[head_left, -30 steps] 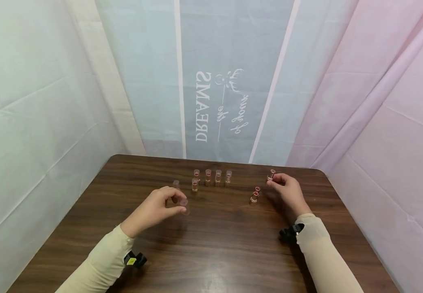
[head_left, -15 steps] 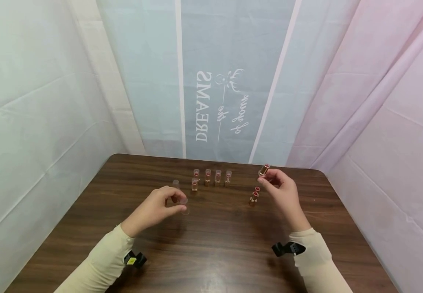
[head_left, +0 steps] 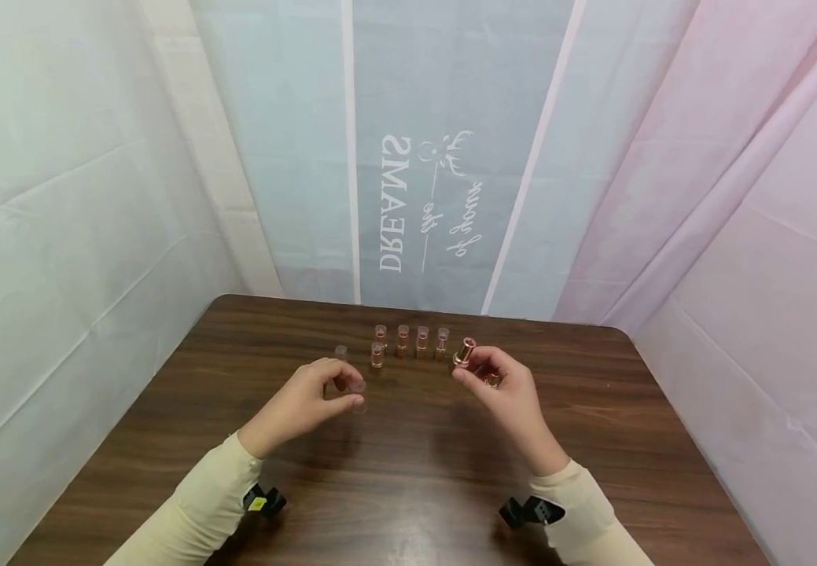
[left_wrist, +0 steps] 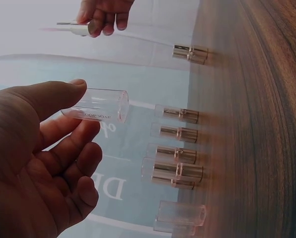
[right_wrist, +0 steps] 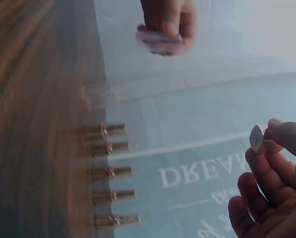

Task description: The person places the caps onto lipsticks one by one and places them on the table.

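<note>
I lose the near edge of the table, cut off in head view, both sleeves too; right hand hides part of a gold tube; held lipstick shows base only at right wrist; capped tubes along far edge blurred there; print on clear cap unreadable.

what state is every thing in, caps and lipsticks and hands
left hand: pinching the held cap
held cap: clear, off any tube, raised
right hand: gripping the held lipstick
held lipstick: uncapped, tilted
five grouped lipsticks: capped, upright
loose caps: standing empty
gold tube near right hand: upright, no cap visible
</note>
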A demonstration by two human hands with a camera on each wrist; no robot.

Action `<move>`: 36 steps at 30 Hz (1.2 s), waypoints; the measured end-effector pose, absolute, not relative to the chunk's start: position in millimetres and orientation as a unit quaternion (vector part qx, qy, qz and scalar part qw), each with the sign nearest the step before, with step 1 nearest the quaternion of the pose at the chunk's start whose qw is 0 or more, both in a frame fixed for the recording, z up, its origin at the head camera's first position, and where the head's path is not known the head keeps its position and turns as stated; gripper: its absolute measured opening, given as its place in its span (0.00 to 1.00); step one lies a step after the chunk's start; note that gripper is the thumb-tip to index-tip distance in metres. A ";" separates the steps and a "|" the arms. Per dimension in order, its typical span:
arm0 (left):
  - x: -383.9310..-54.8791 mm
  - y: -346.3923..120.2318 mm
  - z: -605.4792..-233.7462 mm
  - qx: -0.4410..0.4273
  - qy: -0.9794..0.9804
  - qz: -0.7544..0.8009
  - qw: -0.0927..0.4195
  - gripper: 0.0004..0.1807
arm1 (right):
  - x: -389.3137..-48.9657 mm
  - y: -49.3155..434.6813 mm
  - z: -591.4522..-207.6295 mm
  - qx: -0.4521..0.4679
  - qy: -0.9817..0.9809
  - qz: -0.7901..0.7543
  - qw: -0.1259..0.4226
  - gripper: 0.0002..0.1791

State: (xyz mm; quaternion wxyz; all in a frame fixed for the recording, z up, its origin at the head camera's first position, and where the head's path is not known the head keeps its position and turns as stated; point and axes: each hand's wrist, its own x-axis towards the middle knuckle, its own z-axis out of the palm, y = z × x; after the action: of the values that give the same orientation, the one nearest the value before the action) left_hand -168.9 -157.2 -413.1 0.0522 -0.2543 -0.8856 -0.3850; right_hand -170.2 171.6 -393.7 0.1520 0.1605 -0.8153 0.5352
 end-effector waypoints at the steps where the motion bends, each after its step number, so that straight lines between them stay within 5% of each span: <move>1: -168.9 -157.4 -413.5 -0.255 -0.885 -0.386 0.052 0.09 | -169.9 168.8 -396.3 0.165 -0.818 0.531 0.149 0.10; 10: -170.1 -157.1 -416.8 -0.261 -0.879 -0.397 0.046 0.10 | -168.9 149.6 -421.3 0.249 -0.816 0.501 0.142 0.12; 23: -168.1 -154.4 -415.5 -0.263 -0.879 -0.392 0.069 0.11 | -165.5 135.9 -440.7 0.252 -0.846 0.455 0.118 0.13; 36: -170.8 -145.9 -345.6 -0.293 -0.840 -0.444 0.108 0.11 | -162.9 136.4 -435.2 0.257 -0.847 0.454 0.105 0.11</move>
State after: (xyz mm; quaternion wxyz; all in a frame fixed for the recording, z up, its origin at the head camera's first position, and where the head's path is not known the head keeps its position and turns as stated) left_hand -170.8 -145.9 -345.6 0.1082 -0.2934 -0.8399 -0.4437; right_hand -162.9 136.4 -435.2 0.1046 0.2565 -0.8470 0.4537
